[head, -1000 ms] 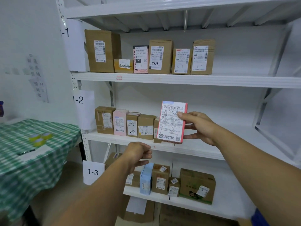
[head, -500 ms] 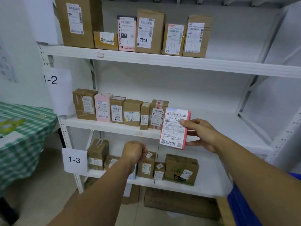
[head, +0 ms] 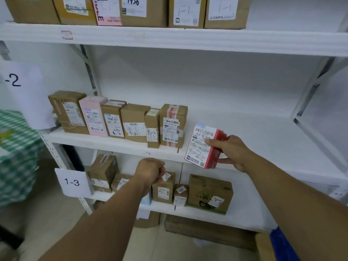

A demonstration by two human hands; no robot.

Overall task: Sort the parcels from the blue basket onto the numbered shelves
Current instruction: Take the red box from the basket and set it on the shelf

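The red parcel [head: 204,146] stands near upright, long axis vertical, white label facing the camera, just right of the taped brown box [head: 173,125] on the middle shelf [head: 263,140]. Right hand [head: 228,152] fingers clamp its side; left hand [head: 149,170] fingers curl, seemingly holding nothing.

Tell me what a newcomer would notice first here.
The red rectangular parcel with a white shipping label stands out, gripped by the right hand at the front edge of the white metal middle shelf. To its left stands a row of brown cardboard parcels with one pale pink box. Below, the left hand is curled into a fist near the white paper sign reading 1-3.
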